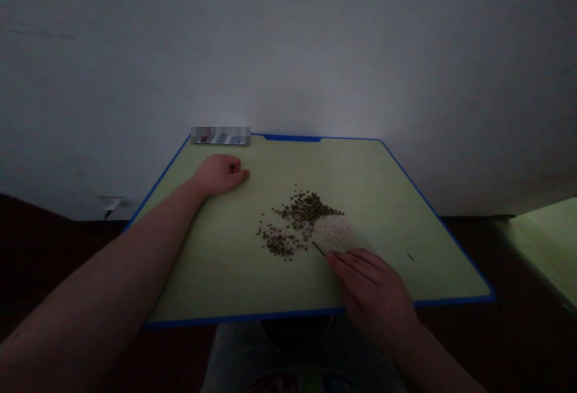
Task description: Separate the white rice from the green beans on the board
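A scatter of small dark green beans [303, 213] lies on a pale green desk [225, 273] with a blue rim, touching a heap of white rice [332, 232]. A smaller cluster of beans [278, 243] sits a little to the left. My right hand [369, 288] rests at the near edge of the rice, fingers pressed together around a thin stick [319, 249] whose tip points into the grains. My left hand [222, 173] lies on the desk farther back at the left, curled into a loose fist, apart from the beans.
A white wall rises right behind the desk. A small card or label [220, 136] lies at the desk's back left corner. One stray bean [410, 256] sits to the right. Another green desk [547, 243] shows at the far right. The floor around is dark.
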Demonstrator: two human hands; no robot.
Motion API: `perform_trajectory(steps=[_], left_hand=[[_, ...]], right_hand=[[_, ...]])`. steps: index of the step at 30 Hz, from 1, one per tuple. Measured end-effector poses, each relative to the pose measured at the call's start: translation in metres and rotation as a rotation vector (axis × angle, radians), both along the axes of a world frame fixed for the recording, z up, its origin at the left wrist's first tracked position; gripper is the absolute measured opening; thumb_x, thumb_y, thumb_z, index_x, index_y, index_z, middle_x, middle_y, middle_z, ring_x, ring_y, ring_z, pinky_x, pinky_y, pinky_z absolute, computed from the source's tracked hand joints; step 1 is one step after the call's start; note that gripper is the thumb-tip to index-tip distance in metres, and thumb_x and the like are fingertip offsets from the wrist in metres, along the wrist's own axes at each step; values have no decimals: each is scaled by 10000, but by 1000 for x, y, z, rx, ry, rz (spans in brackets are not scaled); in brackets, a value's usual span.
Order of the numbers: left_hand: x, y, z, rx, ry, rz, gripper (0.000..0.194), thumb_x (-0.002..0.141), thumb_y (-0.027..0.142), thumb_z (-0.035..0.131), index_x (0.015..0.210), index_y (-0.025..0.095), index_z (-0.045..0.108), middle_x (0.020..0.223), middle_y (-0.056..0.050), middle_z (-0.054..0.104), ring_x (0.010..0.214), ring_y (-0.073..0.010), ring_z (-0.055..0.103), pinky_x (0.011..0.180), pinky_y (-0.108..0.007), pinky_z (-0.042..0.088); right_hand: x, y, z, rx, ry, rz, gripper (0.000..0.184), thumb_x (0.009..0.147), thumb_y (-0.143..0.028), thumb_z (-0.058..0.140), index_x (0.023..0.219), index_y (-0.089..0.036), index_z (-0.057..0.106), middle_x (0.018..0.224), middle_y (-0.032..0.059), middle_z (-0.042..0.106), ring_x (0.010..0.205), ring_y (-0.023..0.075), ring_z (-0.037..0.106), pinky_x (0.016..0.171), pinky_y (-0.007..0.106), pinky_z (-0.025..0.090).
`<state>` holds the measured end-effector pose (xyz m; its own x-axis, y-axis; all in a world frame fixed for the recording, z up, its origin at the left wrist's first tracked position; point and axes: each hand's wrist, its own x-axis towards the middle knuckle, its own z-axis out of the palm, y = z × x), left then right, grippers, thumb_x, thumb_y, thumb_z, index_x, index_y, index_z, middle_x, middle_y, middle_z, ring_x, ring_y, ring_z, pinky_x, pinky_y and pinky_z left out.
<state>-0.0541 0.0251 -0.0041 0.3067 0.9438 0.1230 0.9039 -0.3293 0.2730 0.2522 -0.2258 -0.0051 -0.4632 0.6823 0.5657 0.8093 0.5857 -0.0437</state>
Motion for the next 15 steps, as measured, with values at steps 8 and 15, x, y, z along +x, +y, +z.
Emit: perform_trajectory(steps=[8, 15], left_hand=[[0, 0, 0, 9, -6, -4, 348, 767, 495, 542, 560, 225, 467, 523, -5, 445, 549, -157, 396, 561, -323, 256], [-1, 0, 0, -5, -17, 2, 346, 764, 498, 548, 561, 227, 481, 519, -4, 446, 544, -159, 398, 560, -327, 261]], right_hand=[[-2, -7, 5, -28, 51, 76, 358, 859, -32, 453, 1098, -126, 702, 1003, 75, 795, 838, 205, 741, 801, 351, 633], [-3, -1, 9, -2, 60, 30, 342, 864, -31, 449, 1069, -111, 711, 932, 90, 795, 796, 200, 742, 779, 343, 639]])
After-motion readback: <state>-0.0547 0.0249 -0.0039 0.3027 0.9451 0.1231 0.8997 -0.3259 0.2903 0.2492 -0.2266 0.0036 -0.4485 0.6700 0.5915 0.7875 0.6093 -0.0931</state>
